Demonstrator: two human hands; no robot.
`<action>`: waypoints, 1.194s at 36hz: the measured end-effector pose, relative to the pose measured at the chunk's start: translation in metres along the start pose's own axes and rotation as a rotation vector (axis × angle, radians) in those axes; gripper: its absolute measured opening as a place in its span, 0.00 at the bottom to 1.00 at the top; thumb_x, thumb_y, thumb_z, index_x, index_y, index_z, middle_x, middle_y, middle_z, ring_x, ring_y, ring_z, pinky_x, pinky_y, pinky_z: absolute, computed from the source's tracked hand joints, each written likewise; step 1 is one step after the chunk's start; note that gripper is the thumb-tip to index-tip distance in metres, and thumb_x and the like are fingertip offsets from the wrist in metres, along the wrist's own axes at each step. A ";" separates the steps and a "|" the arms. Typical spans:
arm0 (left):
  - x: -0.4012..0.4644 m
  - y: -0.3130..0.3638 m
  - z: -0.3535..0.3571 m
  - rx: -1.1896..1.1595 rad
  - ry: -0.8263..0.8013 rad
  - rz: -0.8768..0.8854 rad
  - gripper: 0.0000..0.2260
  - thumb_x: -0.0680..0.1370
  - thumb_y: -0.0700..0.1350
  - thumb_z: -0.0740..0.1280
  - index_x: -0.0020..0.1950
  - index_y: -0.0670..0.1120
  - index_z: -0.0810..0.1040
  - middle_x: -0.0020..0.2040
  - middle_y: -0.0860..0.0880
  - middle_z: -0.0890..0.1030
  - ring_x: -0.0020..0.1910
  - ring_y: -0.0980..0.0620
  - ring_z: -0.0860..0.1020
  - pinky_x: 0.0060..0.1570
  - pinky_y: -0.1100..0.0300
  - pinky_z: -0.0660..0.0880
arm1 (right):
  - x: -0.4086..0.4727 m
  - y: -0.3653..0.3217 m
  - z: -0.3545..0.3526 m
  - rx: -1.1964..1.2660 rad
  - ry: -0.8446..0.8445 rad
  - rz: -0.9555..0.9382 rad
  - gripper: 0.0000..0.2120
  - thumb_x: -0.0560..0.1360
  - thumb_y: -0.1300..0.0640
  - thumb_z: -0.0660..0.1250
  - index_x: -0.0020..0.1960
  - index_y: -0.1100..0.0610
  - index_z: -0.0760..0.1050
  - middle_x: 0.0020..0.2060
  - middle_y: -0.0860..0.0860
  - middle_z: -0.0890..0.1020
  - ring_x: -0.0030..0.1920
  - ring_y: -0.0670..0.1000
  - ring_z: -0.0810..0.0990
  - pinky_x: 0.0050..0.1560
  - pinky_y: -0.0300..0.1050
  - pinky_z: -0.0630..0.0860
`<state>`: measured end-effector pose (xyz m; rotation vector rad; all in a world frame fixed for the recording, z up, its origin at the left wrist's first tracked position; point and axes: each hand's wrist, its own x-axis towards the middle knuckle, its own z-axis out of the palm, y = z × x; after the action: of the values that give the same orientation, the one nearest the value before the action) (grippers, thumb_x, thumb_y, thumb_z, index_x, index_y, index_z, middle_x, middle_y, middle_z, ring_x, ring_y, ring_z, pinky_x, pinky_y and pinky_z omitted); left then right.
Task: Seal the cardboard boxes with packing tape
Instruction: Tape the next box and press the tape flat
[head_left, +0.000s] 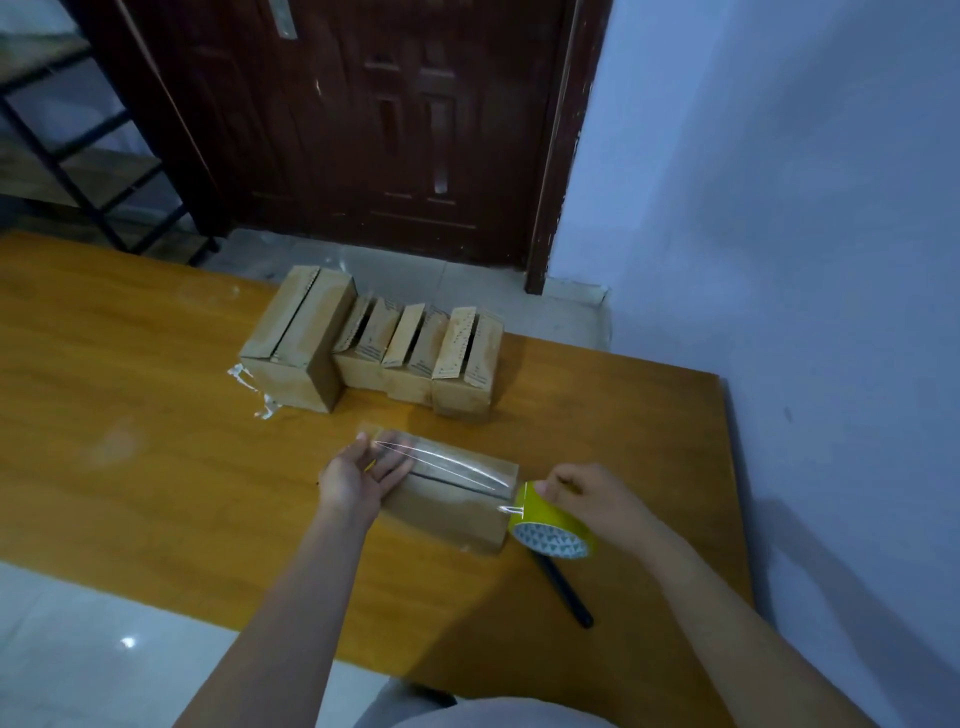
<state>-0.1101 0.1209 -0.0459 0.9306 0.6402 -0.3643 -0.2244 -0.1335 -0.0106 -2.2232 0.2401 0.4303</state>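
Note:
A long cardboard box (447, 506) lies on the wooden table (156, 467) in front of me. A strip of clear tape (447, 462) stretches over its top seam, from the left end to a yellow tape roll (550, 522) at the right end. My left hand (363, 475) presses flat on the box's left end, fingers straight over the tape's start. My right hand (592, 496) grips the roll from above, fingers curled on it. Further back stand a taller box (298, 343) and a row of smaller boxes (421, 358) with flaps raised.
A black pen-like tool (563, 590) lies on the table under the roll, near the right front. Crumpled tape scraps (249, 387) sit left of the tall box. The table's right edge runs close to a blue wall (805, 260). A dark door (363, 130) is behind.

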 end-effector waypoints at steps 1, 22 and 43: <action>0.001 0.000 -0.001 0.000 0.001 -0.002 0.19 0.83 0.40 0.56 0.73 0.38 0.60 0.49 0.38 0.80 0.39 0.40 0.84 0.42 0.42 0.80 | 0.001 0.000 -0.002 -0.008 0.002 0.001 0.14 0.76 0.42 0.62 0.34 0.45 0.73 0.35 0.46 0.76 0.37 0.46 0.75 0.39 0.45 0.68; 0.005 -0.006 -0.003 -0.105 0.051 0.025 0.19 0.83 0.41 0.56 0.73 0.41 0.58 0.49 0.36 0.80 0.40 0.39 0.84 0.37 0.42 0.81 | 0.017 -0.002 0.024 -0.390 0.058 0.039 0.18 0.78 0.39 0.58 0.37 0.50 0.68 0.27 0.47 0.69 0.26 0.46 0.67 0.25 0.41 0.58; 0.002 -0.005 0.002 -0.053 0.092 0.020 0.22 0.82 0.41 0.59 0.74 0.41 0.57 0.54 0.35 0.79 0.47 0.38 0.81 0.32 0.48 0.81 | 0.021 0.003 0.014 -0.318 0.105 0.045 0.19 0.77 0.39 0.60 0.42 0.54 0.76 0.27 0.48 0.72 0.26 0.46 0.68 0.27 0.42 0.61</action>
<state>-0.1110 0.1166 -0.0495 0.9060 0.7213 -0.2869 -0.2095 -0.1253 -0.0292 -2.5596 0.2946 0.3989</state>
